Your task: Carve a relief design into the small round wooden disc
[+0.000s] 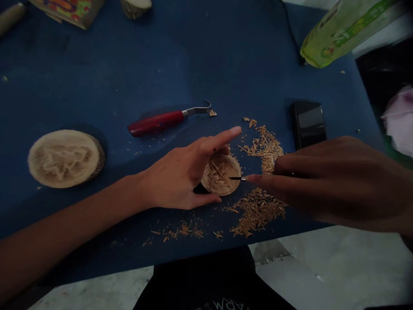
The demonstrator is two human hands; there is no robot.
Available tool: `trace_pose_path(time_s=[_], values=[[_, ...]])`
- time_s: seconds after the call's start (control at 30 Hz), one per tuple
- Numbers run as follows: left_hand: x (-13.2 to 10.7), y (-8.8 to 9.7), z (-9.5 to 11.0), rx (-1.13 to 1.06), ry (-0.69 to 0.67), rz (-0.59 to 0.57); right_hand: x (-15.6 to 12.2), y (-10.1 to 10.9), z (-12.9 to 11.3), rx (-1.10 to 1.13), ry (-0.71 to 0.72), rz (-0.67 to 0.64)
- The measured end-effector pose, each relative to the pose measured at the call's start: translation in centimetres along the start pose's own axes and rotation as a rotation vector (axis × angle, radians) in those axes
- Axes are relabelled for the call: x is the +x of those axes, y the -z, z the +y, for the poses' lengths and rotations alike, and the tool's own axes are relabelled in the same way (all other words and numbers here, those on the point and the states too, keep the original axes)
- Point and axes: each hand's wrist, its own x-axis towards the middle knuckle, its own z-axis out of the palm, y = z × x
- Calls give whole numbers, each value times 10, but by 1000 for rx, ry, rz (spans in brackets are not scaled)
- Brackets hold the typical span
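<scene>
A small round wood slice (227, 183) lies on the blue table, its face partly carved and strewn with shavings. My left hand (180, 172) grips its left side, the thumb at the near edge and the fingers curled at the far edge, with the index finger stretched out above. In my right hand (322, 183) is a slim carving knife (238, 178); only its dark narrow blade and metal collar show, the handle being hidden in the fist. The blade's tip is over the slice's face, and whether it cuts in I cannot tell.
Wood shavings (260, 213) are heaped around the slice. Beyond my left hand lies a red-handled hook knife (158, 122). A larger carved wood slice (64, 159) sits at left, a black box-like object (308, 125) at right, and a green bag-like package (342, 34) at the back right.
</scene>
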Motion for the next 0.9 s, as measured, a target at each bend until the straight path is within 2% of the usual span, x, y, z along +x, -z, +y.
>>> trace_pose_path(time_s=[0.27, 0.53, 0.7, 0.83, 0.9], values=[[-1, -3, 1, -33, -15, 6, 14, 2, -9, -64, 25, -37], [4, -1, 5, 14, -42, -11, 10, 1, -17, -126, 2, -67], [4, 2, 11, 29, 9, -27, 12, -4, -23, -172, -24, -98], [2, 3, 13, 29, 40, -56, 18, -12, -13, -118, -26, -44], [2, 3, 11, 22, 44, -56, 20, -16, -5, 13, -49, -24]])
